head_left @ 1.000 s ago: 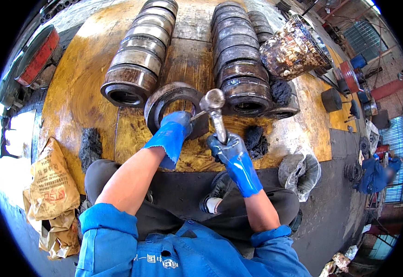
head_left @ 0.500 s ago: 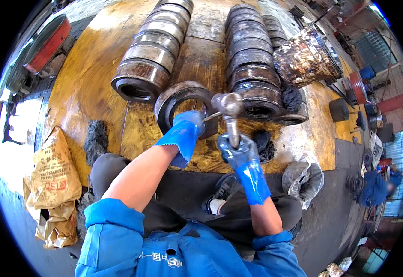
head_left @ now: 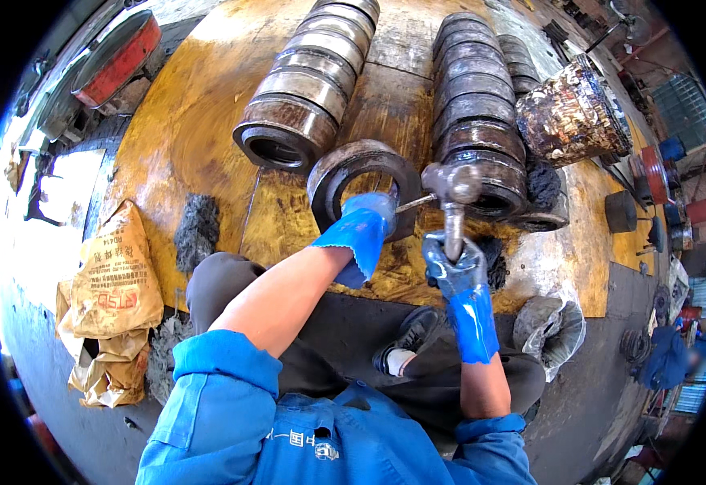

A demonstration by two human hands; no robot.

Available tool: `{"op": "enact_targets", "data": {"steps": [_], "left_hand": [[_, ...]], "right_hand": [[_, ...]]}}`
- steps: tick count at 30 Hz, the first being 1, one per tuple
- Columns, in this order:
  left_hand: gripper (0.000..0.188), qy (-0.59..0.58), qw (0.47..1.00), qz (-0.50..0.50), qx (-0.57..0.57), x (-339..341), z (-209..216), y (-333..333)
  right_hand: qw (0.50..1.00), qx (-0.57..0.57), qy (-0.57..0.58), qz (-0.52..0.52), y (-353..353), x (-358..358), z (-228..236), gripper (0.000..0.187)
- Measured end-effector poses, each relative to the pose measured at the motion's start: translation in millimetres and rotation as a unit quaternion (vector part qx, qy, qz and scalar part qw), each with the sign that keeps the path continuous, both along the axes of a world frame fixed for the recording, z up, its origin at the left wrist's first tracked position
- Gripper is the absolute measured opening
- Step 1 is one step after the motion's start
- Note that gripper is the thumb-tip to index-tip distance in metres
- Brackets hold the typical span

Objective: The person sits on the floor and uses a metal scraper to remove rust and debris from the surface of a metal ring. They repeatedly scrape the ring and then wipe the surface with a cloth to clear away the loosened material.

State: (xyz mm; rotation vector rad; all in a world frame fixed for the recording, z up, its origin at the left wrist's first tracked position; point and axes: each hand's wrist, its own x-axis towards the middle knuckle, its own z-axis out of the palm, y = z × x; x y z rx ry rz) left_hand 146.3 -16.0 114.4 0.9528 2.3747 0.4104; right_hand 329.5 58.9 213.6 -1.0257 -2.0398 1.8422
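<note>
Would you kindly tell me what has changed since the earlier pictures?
The camera moved, shifting the scene right. The hammer, in the right hand, tipped rightward, away from the metal ring. Nothing was taken or released; the left hand still holds the thin rod by the ring.

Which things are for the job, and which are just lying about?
In use:
hammer, in the right hand
thin metal rod, in the left hand
metal ring
probably the rows of similar rings

Seemingly just lying about:
brown sack
splattered bucket
clear plastic bag
</note>
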Motion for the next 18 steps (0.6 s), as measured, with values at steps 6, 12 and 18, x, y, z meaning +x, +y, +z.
{"op": "enact_targets", "data": {"steps": [6, 12, 18], "left_hand": [[0.031, 0.008, 1.000, -0.019, 0.000, 2.7, -2.0, 3.9], [0.031, 0.015, 1.000, -0.001, -0.002, 0.6, -4.0, 4.9], [0.031, 0.009, 1.000, -0.004, -0.021, 4.4, -0.8, 6.7]], "right_hand": [[0.989, -0.123, 0.083, 0.007, 13.5, 2.1, -62.9, 0.013], [0.998, -0.022, -0.057, 0.010, 6.4, 2.7, -30.6, 0.016], [0.996, 0.077, 0.036, -0.019, 11.4, 4.2, -51.4, 0.015]]}}
